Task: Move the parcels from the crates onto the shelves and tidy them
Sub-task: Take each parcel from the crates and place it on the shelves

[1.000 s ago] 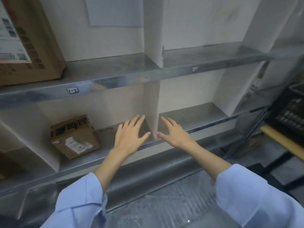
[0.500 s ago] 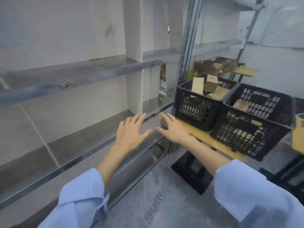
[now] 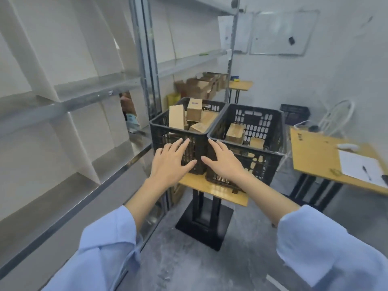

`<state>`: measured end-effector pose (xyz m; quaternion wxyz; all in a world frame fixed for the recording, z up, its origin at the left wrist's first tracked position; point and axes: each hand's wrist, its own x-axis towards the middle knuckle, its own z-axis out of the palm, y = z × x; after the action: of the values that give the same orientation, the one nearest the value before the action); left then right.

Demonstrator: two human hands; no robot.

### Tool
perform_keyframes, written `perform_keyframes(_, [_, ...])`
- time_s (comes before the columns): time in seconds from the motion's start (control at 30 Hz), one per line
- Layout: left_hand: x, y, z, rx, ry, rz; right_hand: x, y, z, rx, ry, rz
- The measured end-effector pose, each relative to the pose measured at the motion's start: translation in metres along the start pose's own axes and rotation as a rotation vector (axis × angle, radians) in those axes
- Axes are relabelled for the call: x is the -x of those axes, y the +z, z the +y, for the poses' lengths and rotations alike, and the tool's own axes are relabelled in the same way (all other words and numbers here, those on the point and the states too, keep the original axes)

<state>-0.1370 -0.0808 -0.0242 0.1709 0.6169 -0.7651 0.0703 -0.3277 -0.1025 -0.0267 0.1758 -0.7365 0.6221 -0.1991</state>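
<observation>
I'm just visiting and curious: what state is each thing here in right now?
Left hand: open, empty, fingers spread.
Right hand: open, empty.
Left crate: on the small table, holds several parcels.
Right crate: beside it, holds a few parcels.
Near shelves: bare.
Pen: lying on paper.

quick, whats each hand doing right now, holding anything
Left hand: open, fingers spread, holding nothing, in front of the left crate.
Right hand: open, fingers spread, holding nothing, in front of the right crate.

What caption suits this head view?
Two empty hands, left hand and right hand, reach toward two black plastic crates of cardboard parcels.
</observation>
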Motion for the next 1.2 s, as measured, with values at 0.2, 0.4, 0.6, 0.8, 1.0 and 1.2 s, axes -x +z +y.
perform_keyframes(0.2, [-0.104,0.048,0.04,0.054,0.139,0.007,-0.061,-0.031,0.072,-0.023,0.069,0.132])
perform_keyframes(0.4, [-0.222,0.091,0.066,0.173,0.227,-0.019,-0.147,-0.06,0.136,-0.033,0.203,0.202])
perform_keyframes(0.6, [-0.319,0.141,0.083,0.228,0.298,-0.069,-0.222,-0.07,0.195,-0.051,0.319,0.218])
perform_keyframes(0.8, [-0.382,0.205,0.103,0.301,0.291,-0.178,-0.28,-0.062,0.25,-0.064,0.335,0.191])
perform_keyframes(1.0, [-0.427,0.268,0.11,0.31,0.186,-0.267,-0.344,-0.035,0.303,-0.07,0.297,0.126])
perform_keyframes(1.2, [-0.457,0.315,0.11,0.327,0.094,-0.367,-0.392,-0.006,0.347,-0.161,0.29,0.053])
